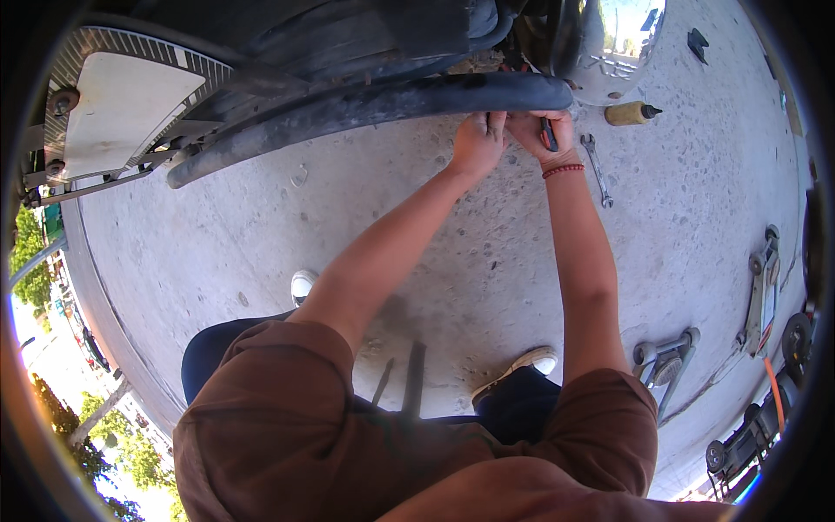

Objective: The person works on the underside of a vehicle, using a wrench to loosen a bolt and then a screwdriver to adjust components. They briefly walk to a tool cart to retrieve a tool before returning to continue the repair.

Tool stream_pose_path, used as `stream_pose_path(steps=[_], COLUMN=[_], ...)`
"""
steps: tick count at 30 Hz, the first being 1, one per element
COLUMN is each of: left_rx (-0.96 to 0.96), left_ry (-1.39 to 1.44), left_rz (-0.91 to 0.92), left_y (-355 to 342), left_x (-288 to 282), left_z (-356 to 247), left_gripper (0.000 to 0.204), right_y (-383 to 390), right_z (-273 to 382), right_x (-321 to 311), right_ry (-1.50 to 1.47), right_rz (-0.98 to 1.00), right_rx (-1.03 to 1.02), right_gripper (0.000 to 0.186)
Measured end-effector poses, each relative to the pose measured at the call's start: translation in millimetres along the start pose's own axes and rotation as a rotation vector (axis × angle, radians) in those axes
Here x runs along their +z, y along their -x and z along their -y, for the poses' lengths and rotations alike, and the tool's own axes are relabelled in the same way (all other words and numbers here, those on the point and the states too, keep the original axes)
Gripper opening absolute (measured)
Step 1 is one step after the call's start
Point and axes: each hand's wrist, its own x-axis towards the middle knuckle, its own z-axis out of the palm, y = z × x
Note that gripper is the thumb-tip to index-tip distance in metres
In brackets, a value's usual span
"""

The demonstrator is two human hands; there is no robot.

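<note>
Both my hands are raised to the lower edge of a long dark tube bumper (374,102) under a vehicle. My left hand (477,146) is closed just below the tube, its fingertips around something dark that I cannot make out. Close beside it, my right hand (548,137), with a red beaded bracelet (563,170) at the wrist, grips a tool with a red-and-black handle (549,136). The tool's working end is hidden by the hand and the tube. Right of my hands, a double open-ended wrench (597,170) lies on the concrete.
A yellowish bottle with a dark nozzle (631,113) lies near a shiny metal cylinder (617,48). A white plate (130,109) hangs at the vehicle's left. Floor jacks (668,361) stand at the right, beside an orange strap or hose (774,391). My shoe (526,364) rests on the concrete.
</note>
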Motion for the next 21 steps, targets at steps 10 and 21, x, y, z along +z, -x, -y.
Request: stream_pose_path(steps=[10,21], left_rx=[-0.087,-0.055], left_ry=[0.282,0.176], left_rz=[0.232,0.149], left_y=[-7.6,-16.9], left_x=[7.7,18.1], left_z=[1.3,25.5], left_gripper=[0.039,0.025], right_y=[2.5,-21.0], right_z=[14.4,-11.3], right_x=[23.2,17.5], right_ry=[0.863,1.869], right_rz=[-0.466,-0.584], right_rx=[-0.039,-0.439], right_gripper=[0.037,0.029])
